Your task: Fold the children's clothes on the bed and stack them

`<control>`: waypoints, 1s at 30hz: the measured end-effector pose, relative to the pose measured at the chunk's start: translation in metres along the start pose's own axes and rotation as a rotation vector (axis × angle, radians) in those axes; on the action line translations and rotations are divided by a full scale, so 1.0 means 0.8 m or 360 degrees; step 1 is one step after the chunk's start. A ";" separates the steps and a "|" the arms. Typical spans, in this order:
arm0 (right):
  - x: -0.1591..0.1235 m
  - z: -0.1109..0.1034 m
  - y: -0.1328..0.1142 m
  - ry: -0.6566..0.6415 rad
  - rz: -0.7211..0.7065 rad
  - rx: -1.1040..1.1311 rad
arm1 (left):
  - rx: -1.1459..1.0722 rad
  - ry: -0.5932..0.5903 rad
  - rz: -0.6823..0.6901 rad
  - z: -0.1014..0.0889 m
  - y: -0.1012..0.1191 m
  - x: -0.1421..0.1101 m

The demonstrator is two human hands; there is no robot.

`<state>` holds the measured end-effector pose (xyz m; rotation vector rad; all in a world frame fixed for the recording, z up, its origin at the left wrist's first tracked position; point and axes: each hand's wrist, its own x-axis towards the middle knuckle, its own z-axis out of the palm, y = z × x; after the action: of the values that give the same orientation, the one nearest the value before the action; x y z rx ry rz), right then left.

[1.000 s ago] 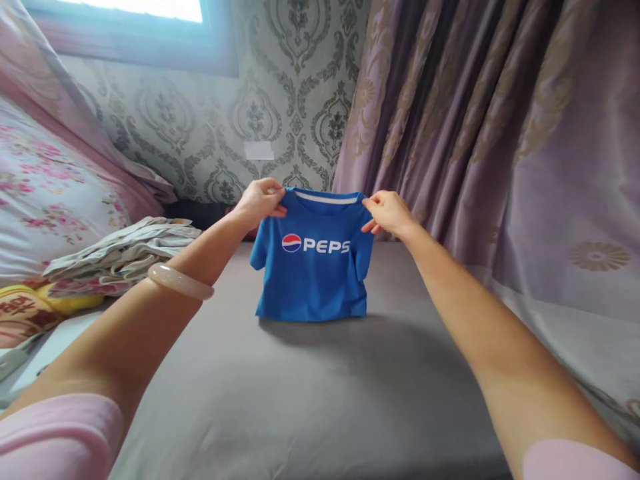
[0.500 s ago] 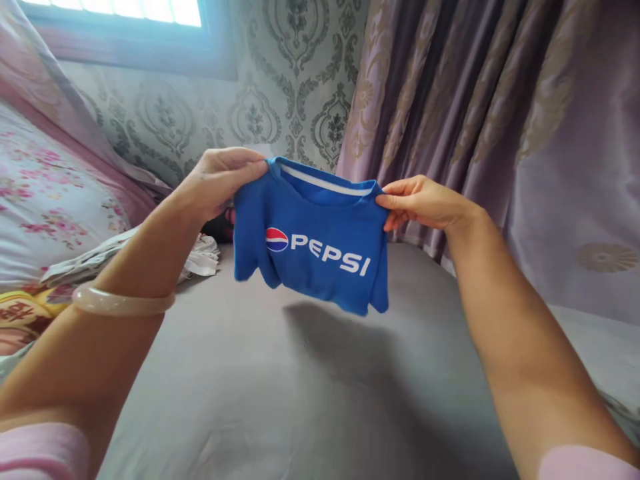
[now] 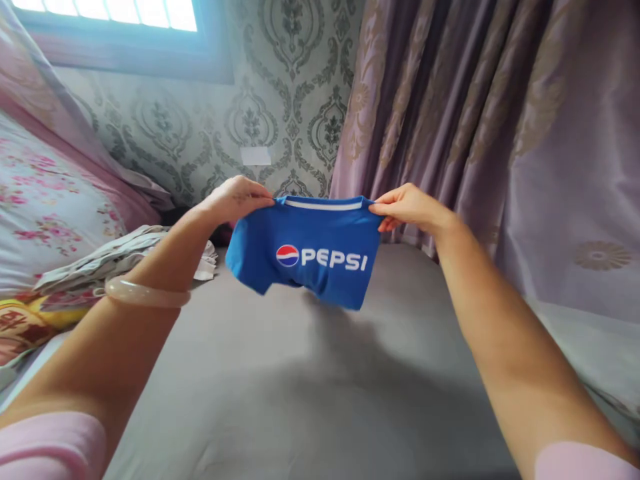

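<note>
Since the earlier frame, small blue shirt had levelled out and sunk a little, collar now straight. Left hand pinched the left shoulder seam; right hand pinched the right, both grips closed on soft knit cloth. Shirt hung above the smooth grey bed. Folded laundry lay far left.
</note>
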<state>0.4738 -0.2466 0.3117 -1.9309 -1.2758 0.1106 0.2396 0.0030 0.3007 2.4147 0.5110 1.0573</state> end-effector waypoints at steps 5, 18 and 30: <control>0.004 0.024 0.000 -0.0111 -0.0135 -0.0006 | -0.0102 0.0225 -0.0130 0.021 0.008 0.009; 0.001 0.010 0.012 -0.0013 0.0055 0.0271 | -0.0133 0.0045 0.0024 0.060 0.003 -0.006; 0.001 0.018 0.016 -0.0186 -0.0077 0.0283 | -0.0837 0.0014 -0.0322 0.048 0.008 -0.010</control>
<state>0.4770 -0.2401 0.2938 -1.7619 -1.3412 0.3064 0.2644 -0.0157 0.2762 1.8590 0.4069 0.9695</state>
